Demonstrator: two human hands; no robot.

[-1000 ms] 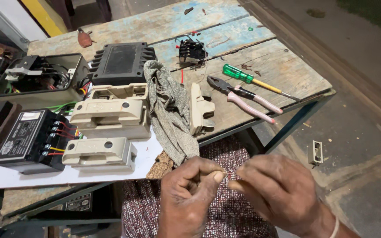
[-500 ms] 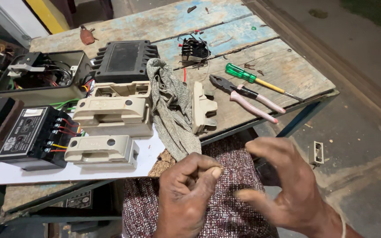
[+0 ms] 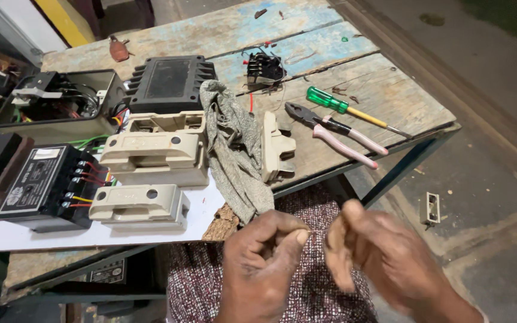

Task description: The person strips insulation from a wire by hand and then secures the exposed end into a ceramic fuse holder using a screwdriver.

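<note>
Electrical repair workshop: worn workbench (image 3: 354, 90), pliers (image 3: 330, 131), screwdriver (image 3: 345, 110), dismantled switchgear (image 3: 151, 149).

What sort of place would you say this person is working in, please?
Probably an electrical repair bench: a worn wooden table with opened wired units, beige casings, pliers and a green-handled screwdriver.

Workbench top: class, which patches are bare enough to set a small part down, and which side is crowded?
Bare wood on the workbench lies right of the green-handled screwdriver and pliers, and along the far edge behind the small black relay. The side left of the grey rag is packed with cream fuse carriers and black boxes.
</note>
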